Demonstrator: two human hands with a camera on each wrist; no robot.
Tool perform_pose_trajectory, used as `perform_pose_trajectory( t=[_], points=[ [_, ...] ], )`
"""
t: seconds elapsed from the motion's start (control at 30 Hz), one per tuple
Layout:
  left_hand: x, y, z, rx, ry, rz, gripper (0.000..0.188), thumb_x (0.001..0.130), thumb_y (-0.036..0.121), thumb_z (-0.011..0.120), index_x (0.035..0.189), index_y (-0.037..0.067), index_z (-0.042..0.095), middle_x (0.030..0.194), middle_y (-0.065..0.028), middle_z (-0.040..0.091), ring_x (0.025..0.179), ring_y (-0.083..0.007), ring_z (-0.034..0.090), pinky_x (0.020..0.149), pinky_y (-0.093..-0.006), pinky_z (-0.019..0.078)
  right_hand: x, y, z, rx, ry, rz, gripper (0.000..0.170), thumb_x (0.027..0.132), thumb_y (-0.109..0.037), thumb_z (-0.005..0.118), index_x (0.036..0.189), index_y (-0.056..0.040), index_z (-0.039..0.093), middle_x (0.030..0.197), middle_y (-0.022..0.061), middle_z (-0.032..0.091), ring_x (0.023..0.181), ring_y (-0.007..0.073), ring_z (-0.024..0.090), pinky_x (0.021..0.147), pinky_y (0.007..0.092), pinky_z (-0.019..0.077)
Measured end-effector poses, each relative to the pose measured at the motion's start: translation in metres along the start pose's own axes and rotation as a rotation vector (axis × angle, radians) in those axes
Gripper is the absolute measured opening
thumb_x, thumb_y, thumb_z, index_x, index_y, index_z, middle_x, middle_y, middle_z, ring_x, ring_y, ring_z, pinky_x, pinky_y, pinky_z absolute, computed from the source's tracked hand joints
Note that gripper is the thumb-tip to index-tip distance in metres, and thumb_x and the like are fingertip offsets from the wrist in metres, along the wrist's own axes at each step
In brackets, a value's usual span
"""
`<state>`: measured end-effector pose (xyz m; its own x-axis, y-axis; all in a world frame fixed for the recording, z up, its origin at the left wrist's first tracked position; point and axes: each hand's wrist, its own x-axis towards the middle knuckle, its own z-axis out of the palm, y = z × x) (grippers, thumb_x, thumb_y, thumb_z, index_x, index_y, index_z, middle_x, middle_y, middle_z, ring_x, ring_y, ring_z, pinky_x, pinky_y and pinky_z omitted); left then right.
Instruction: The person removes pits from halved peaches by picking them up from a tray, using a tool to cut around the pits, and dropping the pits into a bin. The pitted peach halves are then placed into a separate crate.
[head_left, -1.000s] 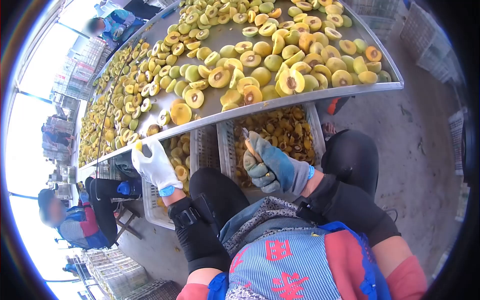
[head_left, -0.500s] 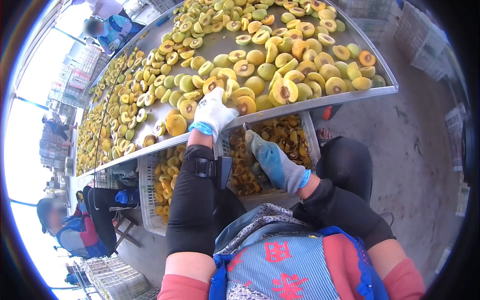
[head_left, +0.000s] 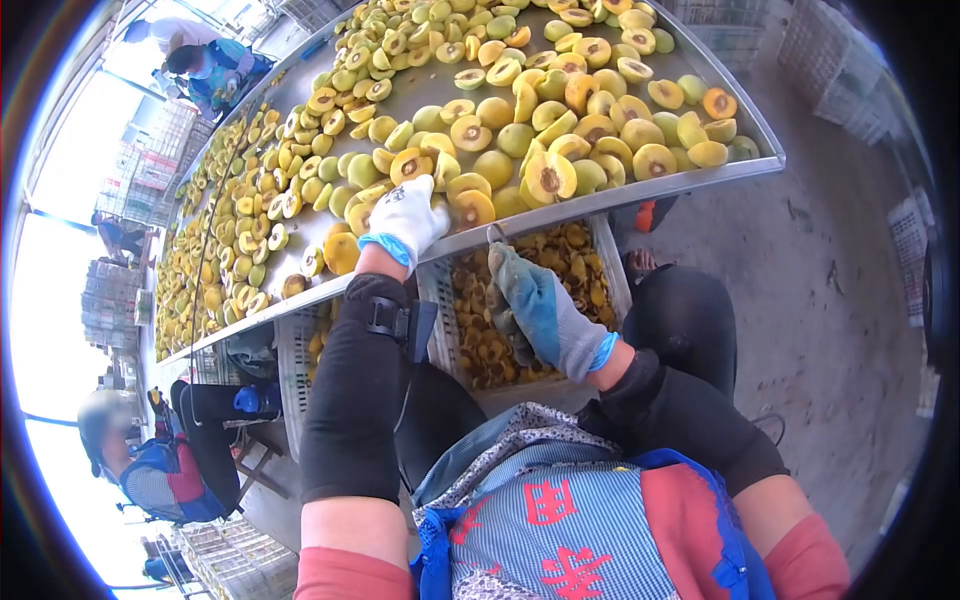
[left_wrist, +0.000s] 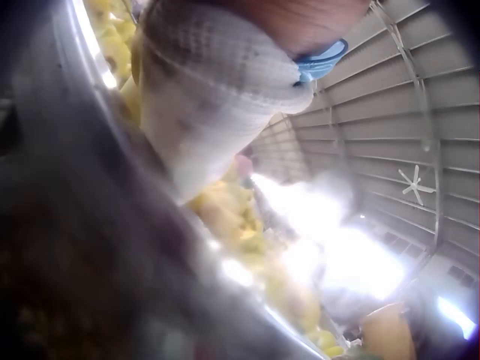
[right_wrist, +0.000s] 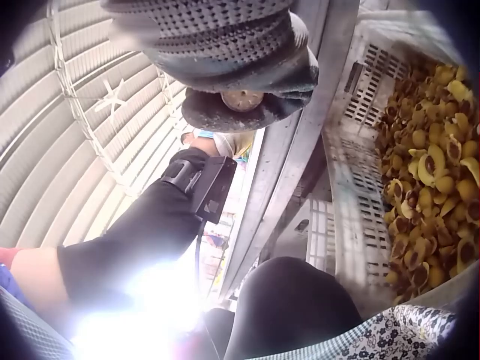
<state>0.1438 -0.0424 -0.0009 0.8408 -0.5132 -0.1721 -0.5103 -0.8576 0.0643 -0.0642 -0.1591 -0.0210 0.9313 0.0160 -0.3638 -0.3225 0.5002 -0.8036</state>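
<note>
Brought the left hand (head_left: 408,215) rightward and up since a second ago, from the table's (head_left: 700,180) lower left edge to the fruit halves (head_left: 551,177) spread across the upper middle of the head view. Cannot tell, with fingertips lost among the fruit, if gripping anything there. Holding a small tool (head_left: 495,233) in the curled right hand (head_left: 550,305), metal tip pointing up, just off the table edge.

To pick up well, probably best to pinch one half by its rim, lift it straight off its neighbors, and keep the cut face turned toward the tool. Hold the tip away from the left wrist meanwhile; judge the gap between hands as tight.

Mind the metal edge, directly under the left wrist. Note below it a white crate (right_wrist: 358,202) full of fruit pieces (right_wrist: 431,169), and further left another crate (head_left: 291,360), partly behind the left forearm. See also a seated person (head_left: 160,470) at lower left, another person (head_left: 212,80) at upper left, and stacked crates (head_left: 850,80) at upper right, all well clear of the reach.
</note>
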Motion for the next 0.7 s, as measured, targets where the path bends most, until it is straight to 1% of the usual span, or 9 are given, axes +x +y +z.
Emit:
perform_pose_trajectory(
  t=[0.03,0.1,0.2,0.3,0.4,0.5,0.53,0.63,0.7],
  points=[
    [0.0,0.0,-0.001,-0.004,-0.009,0.009,0.041,0.083,0.029,0.063,0.117,0.005,0.06,0.118,-0.0236,0.066,0.113,-0.0384,0.062,0.097,-0.0444,0.0487,0.001,0.001,0.002,0.0,0.027,-0.042,0.047,0.103,-0.053,0.043,0.102,-0.009,0.06,0.07,-0.0004,0.052,0.05,0.0083,0.047,0.037,0.0259,0.0382],
    [0.006,-0.017,0.012,0.017,0.041,0.101,0.053,0.083,0.036,0.066,0.124,0.005,0.056,0.123,-0.0241,0.063,0.114,-0.0386,0.061,0.097,-0.044,0.0487,0.003,0.003,0.009,0.003,0.086,-0.124,0.053,0.101,-0.062,0.042,0.093,-0.0121,0.057,0.062,-0.0012,0.05,0.041,0.008,0.04,0.036,0.025,0.034],
    [0.013,-0.018,0.007,0.045,-0.001,0.136,0.054,0.084,0.039,0.067,0.126,0.006,0.056,0.123,-0.0237,0.063,0.114,-0.0385,0.061,0.097,-0.0435,0.0485,0.001,-0.003,0.007,-0.039,0.038,-0.087,0.054,0.1,-0.062,0.042,0.091,-0.0112,0.056,0.061,-0.0014,0.049,0.04,0.0078,0.04,0.036,0.0254,0.0348],
    [0.007,-0.016,0.007,-0.006,0.06,0.071,0.049,0.084,0.031,0.069,0.124,0.005,0.059,0.123,-0.0256,0.062,0.111,-0.042,0.06,0.095,-0.0444,0.048,0.001,-0.008,0.003,-0.032,0.032,0.009,0.051,0.101,-0.056,0.046,0.095,-0.0076,0.059,0.068,0.0015,0.052,0.051,0.0097,0.049,0.037,0.0264,0.0411],
    [0.015,-0.044,0.014,-0.191,0.204,0.072,0.043,0.087,0.034,0.065,0.118,0.004,0.063,0.119,-0.0235,0.064,0.104,-0.0373,0.066,0.092,-0.0417,0.0512,-0.001,-0.006,0.0,0.013,0.024,0.018,0.051,0.101,-0.057,0.046,0.091,-0.0081,0.058,0.069,0.0015,0.052,0.051,0.0094,0.049,0.039,0.0264,0.0414],
    [0.02,-0.083,0.039,-0.743,0.313,0.101,0.039,0.093,0.029,0.062,0.121,0.002,0.062,0.116,-0.0194,0.067,0.096,-0.0313,0.069,0.084,-0.039,0.0561,0.0,-0.008,0.001,-0.017,0.044,0.035,0.052,0.101,-0.057,0.047,0.092,-0.0076,0.06,0.069,0.0008,0.053,0.051,0.0091,0.049,0.04,0.0266,0.0418],
    [-0.011,-0.048,0.013,-1.251,0.238,-0.001,0.036,0.099,0.026,0.058,0.125,0.002,0.061,0.113,-0.014,0.068,0.094,-0.0246,0.069,0.076,-0.0349,0.0591,0.002,-0.007,0.004,-0.025,0.063,0.023,0.052,0.101,-0.057,0.046,0.094,-0.0075,0.06,0.07,0.0007,0.053,0.052,0.009,0.049,0.041,0.027,0.0421],
    [-0.043,-0.041,-0.001,-1.635,0.229,0.001,0.032,0.102,0.023,0.055,0.126,0.002,0.06,0.113,-0.0112,0.067,0.095,-0.0231,0.069,0.072,-0.0338,0.0605,0.005,-0.002,0.007,-0.055,0.069,-0.037,0.051,0.101,-0.056,0.047,0.099,-0.0073,0.062,0.071,0.0006,0.054,0.054,0.0085,0.05,0.042,0.0266,0.0426],
    [-0.072,-0.041,-0.01,-1.619,0.243,-0.001,0.035,0.102,0.026,0.055,0.129,0.003,0.058,0.113,-0.0138,0.067,0.092,-0.0251,0.071,0.071,-0.0327,0.0604,0.007,0.003,0.002,-0.086,0.032,-0.022,0.051,0.101,-0.055,0.047,0.104,-0.0063,0.064,0.074,-0.0005,0.055,0.057,0.0086,0.052,0.044,0.0259,0.0441]
  ],
)
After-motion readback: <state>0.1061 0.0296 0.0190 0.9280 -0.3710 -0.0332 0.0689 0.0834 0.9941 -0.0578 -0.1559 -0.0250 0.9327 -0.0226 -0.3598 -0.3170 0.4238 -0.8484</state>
